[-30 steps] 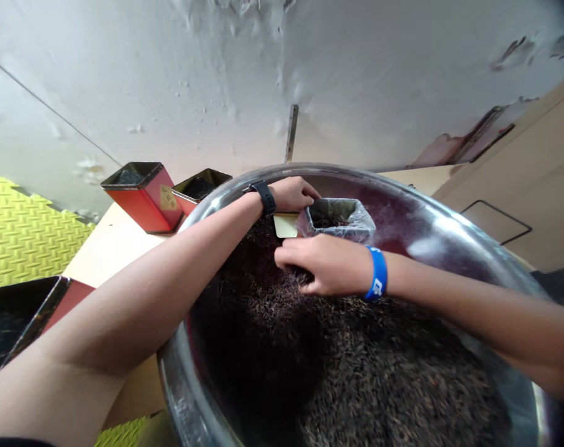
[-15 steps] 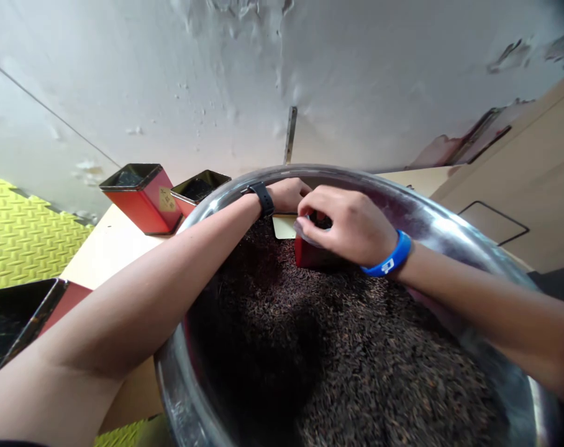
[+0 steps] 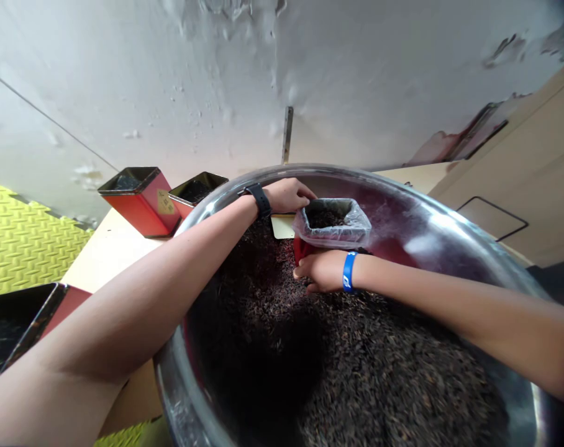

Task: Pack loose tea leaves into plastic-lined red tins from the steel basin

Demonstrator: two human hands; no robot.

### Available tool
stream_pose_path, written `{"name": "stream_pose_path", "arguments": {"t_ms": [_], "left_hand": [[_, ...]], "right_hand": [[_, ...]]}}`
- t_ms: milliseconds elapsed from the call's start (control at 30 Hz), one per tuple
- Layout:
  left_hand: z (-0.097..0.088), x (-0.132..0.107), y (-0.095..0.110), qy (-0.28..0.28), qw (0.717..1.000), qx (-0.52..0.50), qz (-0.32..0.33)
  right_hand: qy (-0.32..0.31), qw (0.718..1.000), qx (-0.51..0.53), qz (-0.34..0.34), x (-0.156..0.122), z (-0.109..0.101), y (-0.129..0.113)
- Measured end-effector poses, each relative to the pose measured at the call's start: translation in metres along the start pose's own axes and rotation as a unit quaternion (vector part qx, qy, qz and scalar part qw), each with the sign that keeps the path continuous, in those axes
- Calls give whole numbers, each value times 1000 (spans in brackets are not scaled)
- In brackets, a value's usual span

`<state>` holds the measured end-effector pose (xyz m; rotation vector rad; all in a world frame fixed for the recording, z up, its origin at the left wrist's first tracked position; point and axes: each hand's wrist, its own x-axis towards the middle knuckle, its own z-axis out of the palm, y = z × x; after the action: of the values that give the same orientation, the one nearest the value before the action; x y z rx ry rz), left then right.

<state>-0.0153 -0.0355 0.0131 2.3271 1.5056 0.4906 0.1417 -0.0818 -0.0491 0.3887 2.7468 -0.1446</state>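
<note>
Right, here at the big metal basin [image 3: 176, 379], a red tin [image 3: 301, 248] sits inside toward the far side, mouth up, a clear plastic liner [image 3: 340, 236] folded out over its rim and dark bits showing within. The left hand [image 3: 289, 194], a black watch [image 3: 259, 198] on its wrist, is up at the tin's back left corner, fingers bent and tips at the liner's edge; whether they pinch the plastic, I can't tell from here. And the right hand [image 3: 325, 271], blue wristband [image 3: 349, 271] on show, is low in front of the tin, just over the dark dry leaf [image 3: 394, 366] heaped across the basin, fingers curled downward; whether any leaf is in the grasp, I can't see. Just left of the tin, below the left hand, there's a pale flat plate [image 3: 282, 227]. Over on the left, two more red containers, a tall one [image 3: 142, 208] with a yellowish label and a partly hidden one [image 3: 195, 192], stand on the light tabletop [image 3: 107, 248] beside the basin, with a larger dark-mouthed box [image 3: 53, 316] nearer, cut off by the view. Yellow matting [image 3: 30, 242] on the floor there, and peeling wall [image 3: 379, 81] behind it all.
</note>
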Motion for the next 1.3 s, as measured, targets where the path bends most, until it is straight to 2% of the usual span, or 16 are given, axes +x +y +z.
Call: {"name": "stream_pose_path", "arguments": {"t_ms": [100, 167, 333, 600, 800, 967, 1067, 1167, 1233, 1300], "left_hand": [[0, 0, 0, 1, 1000, 1, -1], [0, 1, -1, 0, 1000, 5, 2], [0, 1, -2, -2, 1000, 8, 12], [-1, 0, 0, -9, 999, 33, 22], [-1, -1, 0, -11, 998, 51, 23], [-1, 2, -2, 0, 994, 96, 52], [0, 2, 0, 10, 987, 145, 70], [0, 0, 5, 32, 978, 196, 63], [1, -1, 8, 30, 974, 218, 55], [2, -2, 11, 23, 972, 231, 45]], "right_hand": [[57, 995, 39, -68, 11, 8, -4], [67, 993, 45, -86, 16, 13, -9], [45, 997, 26, -53, 19, 20, -19], [17, 999, 2, -37, 21, 19, -28], [46, 998, 36, -33, 22, 20, -26], [133, 986, 73, -63, 17, 12, -21], [176, 980, 67, -63, 10, -5, -22], [238, 968, 57, -47, -2, -28, -21], [320, 945, 59, -19, -11, -43, -15], [423, 904, 62, 19, -18, -54, -3]]}}
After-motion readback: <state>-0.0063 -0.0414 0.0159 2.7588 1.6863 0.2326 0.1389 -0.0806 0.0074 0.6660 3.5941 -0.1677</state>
